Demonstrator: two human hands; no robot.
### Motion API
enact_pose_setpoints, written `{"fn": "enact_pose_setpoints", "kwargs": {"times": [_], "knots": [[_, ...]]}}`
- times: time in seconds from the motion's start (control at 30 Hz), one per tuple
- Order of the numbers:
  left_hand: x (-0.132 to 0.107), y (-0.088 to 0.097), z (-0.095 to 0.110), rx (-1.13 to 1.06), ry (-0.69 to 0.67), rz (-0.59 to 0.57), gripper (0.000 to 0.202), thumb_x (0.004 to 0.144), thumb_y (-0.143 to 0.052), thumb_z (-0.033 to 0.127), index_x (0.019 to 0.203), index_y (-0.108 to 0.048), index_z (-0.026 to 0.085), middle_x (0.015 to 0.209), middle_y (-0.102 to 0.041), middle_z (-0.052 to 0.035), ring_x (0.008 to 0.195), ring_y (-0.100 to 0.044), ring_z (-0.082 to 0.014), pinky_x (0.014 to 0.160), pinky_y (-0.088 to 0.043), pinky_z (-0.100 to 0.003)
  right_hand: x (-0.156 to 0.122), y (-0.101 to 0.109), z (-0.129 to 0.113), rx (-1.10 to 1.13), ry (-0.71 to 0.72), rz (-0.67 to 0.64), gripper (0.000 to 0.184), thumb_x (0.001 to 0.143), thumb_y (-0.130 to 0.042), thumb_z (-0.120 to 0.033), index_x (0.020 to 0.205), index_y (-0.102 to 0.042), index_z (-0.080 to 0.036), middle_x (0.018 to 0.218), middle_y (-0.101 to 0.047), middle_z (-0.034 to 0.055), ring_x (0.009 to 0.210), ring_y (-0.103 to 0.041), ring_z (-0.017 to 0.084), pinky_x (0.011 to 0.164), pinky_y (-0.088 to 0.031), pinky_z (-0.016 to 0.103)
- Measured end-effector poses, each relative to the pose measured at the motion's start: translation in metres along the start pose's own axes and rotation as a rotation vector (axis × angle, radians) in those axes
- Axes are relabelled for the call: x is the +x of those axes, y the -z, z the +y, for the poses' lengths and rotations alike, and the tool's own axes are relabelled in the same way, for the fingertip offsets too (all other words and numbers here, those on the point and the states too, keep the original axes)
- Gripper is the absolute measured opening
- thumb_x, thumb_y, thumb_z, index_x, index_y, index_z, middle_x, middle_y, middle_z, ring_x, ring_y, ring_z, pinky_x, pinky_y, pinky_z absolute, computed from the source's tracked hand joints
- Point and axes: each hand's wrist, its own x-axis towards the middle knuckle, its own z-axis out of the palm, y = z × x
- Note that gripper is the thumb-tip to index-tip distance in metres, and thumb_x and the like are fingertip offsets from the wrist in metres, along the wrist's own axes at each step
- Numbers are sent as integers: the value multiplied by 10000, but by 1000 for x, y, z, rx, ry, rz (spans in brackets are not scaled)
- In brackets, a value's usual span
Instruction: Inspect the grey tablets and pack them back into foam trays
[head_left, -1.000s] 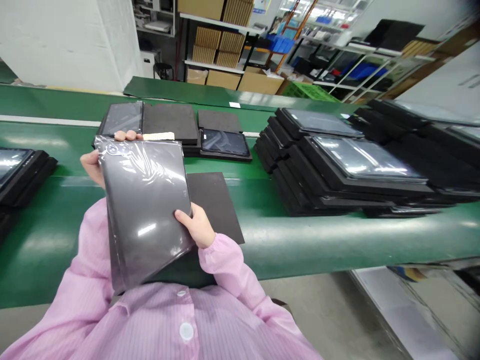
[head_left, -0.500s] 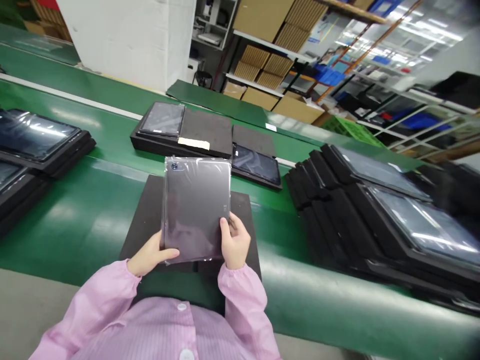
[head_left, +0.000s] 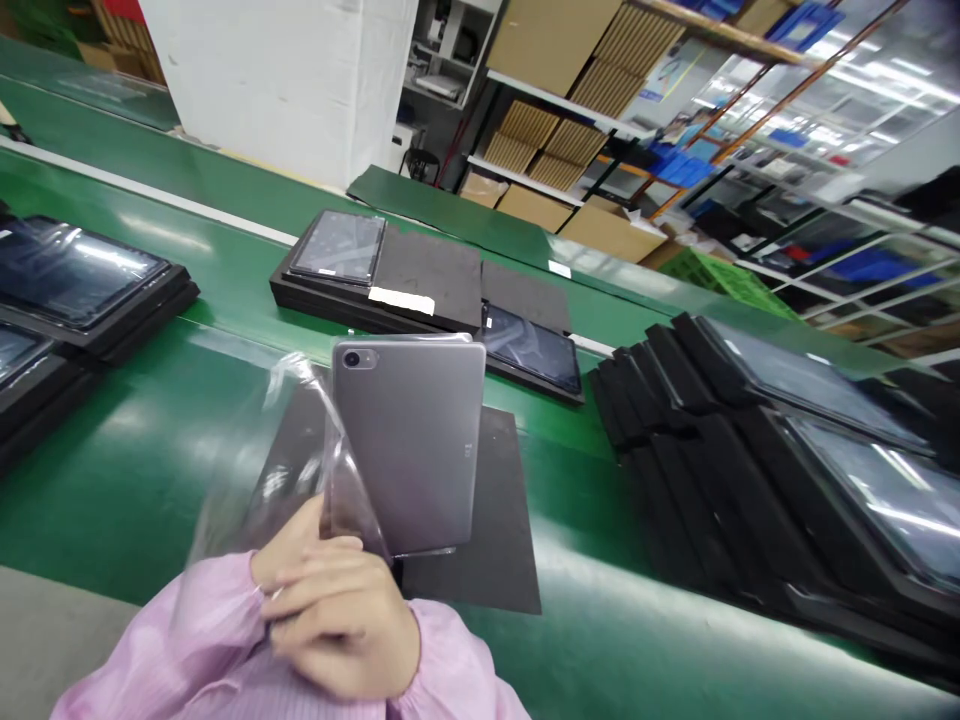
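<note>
A grey tablet (head_left: 420, 450) stands tilted in front of me, its back with the camera lens facing me. My left hand (head_left: 296, 548) is closed on its lower left edge, partly hidden behind the film and my other hand. Crossed in front of it is my right hand (head_left: 349, 620), its fingers curled together on a clear plastic film (head_left: 240, 480). The film is peeled off the tablet's back and sweeps out to the left, still close to the tablet's left and lower edge. Beneath lies a black foam pad (head_left: 502, 530) on the green bench.
Black foam trays with tablets (head_left: 97, 290) lie at the left. A tall, slanting stack of trays with tablets (head_left: 750, 480) stands at the right. Behind the held tablet are more black foam trays (head_left: 435, 260) and a tablet (head_left: 532, 345) on the green bench (head_left: 570, 570).
My right hand has left the tablet's right edge and crossed to the lower left. The clear film, flat over the back before, is now pulled away leftward, leaving the grey back bare.
</note>
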Motion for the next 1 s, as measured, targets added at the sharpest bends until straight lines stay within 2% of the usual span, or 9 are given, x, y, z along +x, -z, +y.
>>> {"fn": "enact_pose_setpoints", "kwargs": {"times": [0.1,0.2,0.27,0.37,0.47,0.53,0.63,0.8,1.0], "knots": [[-1,0,4,40,-38,-70,472,729,-793,363,1118,-647,139,1053,-742,-111,1033,-688,-293,972,-545,-445,2,-8,1,291,6,-226,422,1023,-450,-391,699,-635,-193,877,-806,98,934,-774,154,957,-559,219],[-1,-1,8,48,-66,-102,462,736,-785,397,1086,-639,133,1059,-741,-130,1038,-687,-293,972,-541,-449,3,-3,-2,489,-69,-289,397,994,-491,-392,672,-617,-197,859,-802,103,933,-776,180,910,-588,252],[-1,-1,8,35,-35,-121,455,740,-785,422,1068,-641,140,1028,-747,-123,988,-700,-284,959,-546,-446,1,5,-5,572,-153,-149,315,923,-636,-366,656,-637,-198,875,-802,98,928,-778,214,892,-608,308],[-2,2,6,47,33,-102,491,716,-812,438,1074,-644,148,1079,-749,-135,995,-704,-291,972,-542,-444,-7,30,-5,504,-321,351,166,839,-762,-285,707,-695,-210,913,-799,77,915,-777,235,861,-624,365],[-1,10,2,95,64,-76,601,683,-843,410,1173,-623,140,1238,-707,-161,1161,-653,-328,1057,-496,-461,-23,65,2,189,-428,901,71,857,-740,-267,814,-709,-220,1008,-775,67,979,-753,218,869,-616,366],[0,13,0,88,82,-68,630,695,-836,401,1220,-605,140,1290,-683,-160,1225,-623,-331,1087,-475,-461,-37,84,8,-78,-480,1095,141,840,-741,-291,958,-714,-219,1172,-730,93,1121,-699,231,947,-584,392],[1,13,2,68,98,-50,602,703,-830,409,1203,-619,148,1280,-692,-149,1221,-631,-319,1080,-484,-438,-55,89,12,-219,-665,1039,394,758,-772,-340,1112,-691,-186,1201,-719,131,1112,-693,261,934,-583,409],[1,6,9,218,118,61,553,587,-887,434,1012,-687,143,1035,-774,-134,1008,-717,-339,928,-569,-447,-69,65,13,-82,-964,836,288,756,-740,-398,902,-742,-150,891,-788,87,847,-732,254,808,-590,387],[-6,8,11,241,133,168,607,593,-853,559,981,-689,122,1038,-768,-145,1035,-701,-348,962,-540,-444,-74,92,8,33,-884,1191,422,731,-731,-469,982,-720,-131,912,-780,105,798,-735,255,738,-605,393]]}}
